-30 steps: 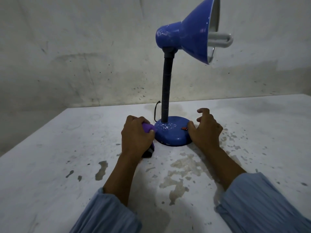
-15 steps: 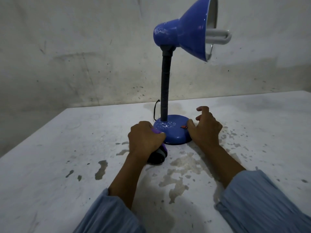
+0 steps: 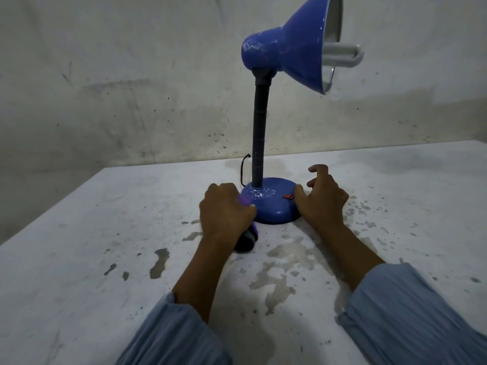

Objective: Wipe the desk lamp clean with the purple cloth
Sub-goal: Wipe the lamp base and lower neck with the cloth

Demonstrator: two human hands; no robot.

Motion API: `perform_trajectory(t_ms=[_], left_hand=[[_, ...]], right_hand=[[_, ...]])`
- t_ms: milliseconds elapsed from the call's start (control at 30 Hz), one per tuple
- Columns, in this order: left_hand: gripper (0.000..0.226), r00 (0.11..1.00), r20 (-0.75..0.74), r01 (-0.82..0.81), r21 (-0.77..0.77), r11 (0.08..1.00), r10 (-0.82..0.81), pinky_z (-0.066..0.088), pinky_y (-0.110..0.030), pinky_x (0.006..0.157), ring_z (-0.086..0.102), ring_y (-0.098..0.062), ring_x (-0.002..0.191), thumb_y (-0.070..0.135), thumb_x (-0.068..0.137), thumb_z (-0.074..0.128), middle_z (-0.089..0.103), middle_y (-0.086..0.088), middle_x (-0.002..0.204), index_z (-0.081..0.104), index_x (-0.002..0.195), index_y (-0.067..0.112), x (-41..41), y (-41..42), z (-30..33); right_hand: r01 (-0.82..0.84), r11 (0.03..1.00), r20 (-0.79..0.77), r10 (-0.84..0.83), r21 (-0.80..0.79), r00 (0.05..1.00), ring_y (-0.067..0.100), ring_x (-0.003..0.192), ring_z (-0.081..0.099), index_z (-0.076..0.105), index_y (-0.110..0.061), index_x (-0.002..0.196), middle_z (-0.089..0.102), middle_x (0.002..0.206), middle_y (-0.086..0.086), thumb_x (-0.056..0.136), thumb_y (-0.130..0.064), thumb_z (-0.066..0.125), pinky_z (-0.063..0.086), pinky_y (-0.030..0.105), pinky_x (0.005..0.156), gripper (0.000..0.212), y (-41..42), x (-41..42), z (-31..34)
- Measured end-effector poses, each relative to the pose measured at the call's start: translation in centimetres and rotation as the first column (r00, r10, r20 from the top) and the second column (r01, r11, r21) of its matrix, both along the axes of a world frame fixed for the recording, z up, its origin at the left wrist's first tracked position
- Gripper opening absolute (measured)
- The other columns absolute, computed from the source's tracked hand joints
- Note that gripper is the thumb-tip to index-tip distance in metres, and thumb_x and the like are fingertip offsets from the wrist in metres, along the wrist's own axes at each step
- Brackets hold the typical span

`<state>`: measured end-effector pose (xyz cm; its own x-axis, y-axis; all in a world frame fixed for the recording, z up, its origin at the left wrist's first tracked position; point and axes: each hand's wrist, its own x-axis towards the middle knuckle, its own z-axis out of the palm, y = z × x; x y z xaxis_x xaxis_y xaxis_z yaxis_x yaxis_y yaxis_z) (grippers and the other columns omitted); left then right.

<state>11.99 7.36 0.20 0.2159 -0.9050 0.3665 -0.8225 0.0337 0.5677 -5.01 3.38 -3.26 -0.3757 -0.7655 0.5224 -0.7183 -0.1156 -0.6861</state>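
A blue desk lamp stands on the white table, with a round base [image 3: 272, 206], a dark ribbed neck [image 3: 258, 133] and a blue shade [image 3: 292, 52] tilted up to the right, its white bulb showing. My left hand [image 3: 224, 212] grips the bunched purple cloth [image 3: 246, 222] and presses it against the left front edge of the base; most of the cloth is hidden under the hand. My right hand [image 3: 322, 200] rests against the base's right side, thumb on the rim near the red switch [image 3: 288, 197], fingers curled.
The white table [image 3: 105, 233] is stained with grey patches in front of the lamp. A black cord [image 3: 243, 169] loops behind the base. A scuffed wall [image 3: 131, 88] rises just behind the table's far edge.
My left hand with the cloth slid along the base's left front edge, first toward me, then back a little. The right hand stayed on the base.
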Motion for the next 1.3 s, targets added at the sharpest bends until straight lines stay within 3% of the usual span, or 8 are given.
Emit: perform_trajectory(t_ms=[167, 367, 667, 800, 900, 1000, 1133, 1300], left_hand=[[0.032, 0.998, 0.051, 0.040, -0.018, 0.999, -0.039, 0.041, -0.023, 0.070, 0.055, -0.016, 0.086, 0.034, 0.066, 0.073, 0.059, -0.003, 0.096, 0.062, 0.090, 0.017, -0.7, 0.3, -0.3], [0.026, 0.914, -0.117, 0.399, 0.087, 0.913, -0.388, 0.031, -0.006, 0.058, 0.049, -0.003, 0.076, 0.035, 0.062, 0.078, 0.053, 0.016, 0.084, 0.059, 0.079, 0.030, -3.5, 1.2, 0.0], [0.035, 0.999, -0.002, -0.038, -0.052, 0.998, 0.038, 0.045, -0.024, 0.072, 0.056, -0.016, 0.086, 0.037, 0.066, 0.074, 0.060, -0.002, 0.099, 0.063, 0.094, 0.019, -0.5, 0.3, 0.0], [0.026, 0.977, -0.039, 0.210, -0.055, 0.976, -0.212, 0.036, -0.014, 0.067, 0.050, -0.008, 0.084, 0.032, 0.065, 0.075, 0.057, 0.006, 0.096, 0.063, 0.087, 0.025, -1.4, 0.5, 0.1], [0.026, 0.870, -0.156, 0.474, 0.000, 0.881, -0.468, 0.038, -0.010, 0.070, 0.052, -0.007, 0.090, 0.029, 0.065, 0.078, 0.059, 0.009, 0.095, 0.060, 0.084, 0.031, -2.3, 0.9, 0.6], [0.027, 0.919, -0.059, 0.391, -0.010, 0.920, -0.391, 0.034, -0.008, 0.064, 0.050, -0.006, 0.086, 0.030, 0.065, 0.078, 0.057, 0.008, 0.096, 0.058, 0.083, 0.030, -1.7, 0.5, 0.3], [0.024, 0.998, -0.022, 0.051, -0.052, 0.997, -0.052, 0.037, -0.019, 0.065, 0.050, -0.009, 0.078, 0.032, 0.065, 0.076, 0.058, 0.002, 0.097, 0.059, 0.081, 0.026, 0.4, -0.2, 0.1], [0.022, 0.935, -0.129, 0.325, -0.063, 0.944, -0.331, 0.033, -0.007, 0.062, 0.052, -0.003, 0.079, 0.026, 0.063, 0.077, 0.054, 0.016, 0.085, 0.061, 0.078, 0.031, 0.2, 0.1, 0.2]], right_hand=[[-0.003, 1.000, -0.010, 0.003, -0.008, 1.000, 0.024, 0.093, 0.058, 0.045, -0.016, 0.118, 0.054, 0.091, -0.001, 0.082, -0.025, 0.060, 0.032, 0.043, 0.096, 0.041, -0.1, 0.1, -0.1], [-0.012, 1.000, -0.011, 0.012, -0.016, 1.000, 0.025, 0.091, 0.057, 0.045, -0.013, 0.117, 0.054, 0.090, 0.000, 0.081, -0.025, 0.059, 0.032, 0.041, 0.093, 0.041, 0.1, 0.0, 0.0], [0.003, 1.000, 0.027, -0.003, -0.015, 1.000, 0.023, 0.094, 0.058, 0.045, -0.017, 0.118, 0.061, 0.097, 0.004, 0.083, -0.026, 0.060, 0.032, 0.044, 0.098, 0.039, -0.2, 0.0, -0.2], [0.001, 1.000, 0.016, 0.000, -0.012, 1.000, 0.025, 0.094, 0.059, 0.045, -0.015, 0.118, 0.062, 0.098, 0.006, 0.083, -0.025, 0.060, 0.033, 0.043, 0.096, 0.039, 0.0, 0.1, 0.0], [-0.004, 1.000, 0.016, 0.004, -0.008, 1.000, 0.026, 0.094, 0.058, 0.046, -0.014, 0.118, 0.062, 0.098, 0.007, 0.084, -0.026, 0.059, 0.033, 0.042, 0.095, 0.039, 0.2, -0.1, 0.0], [-0.034, 0.999, 0.018, 0.033, 0.002, 0.999, 0.024, 0.092, 0.058, 0.045, -0.015, 0.119, 0.059, 0.091, 0.001, 0.086, -0.025, 0.058, 0.031, 0.041, 0.096, 0.037, 0.2, 0.0, 0.1], [-0.056, 0.998, 0.016, 0.056, -0.004, 0.998, 0.021, 0.092, 0.058, 0.045, -0.017, 0.119, 0.057, 0.087, -0.002, 0.087, -0.024, 0.057, 0.029, 0.039, 0.096, 0.035, 0.1, 0.1, 0.0], [-0.051, 0.999, 0.007, 0.052, -0.016, 0.999, 0.022, 0.089, 0.059, 0.046, -0.016, 0.118, 0.057, 0.086, -0.003, 0.086, -0.024, 0.057, 0.030, 0.039, 0.095, 0.035, 0.1, 0.1, -0.1]])
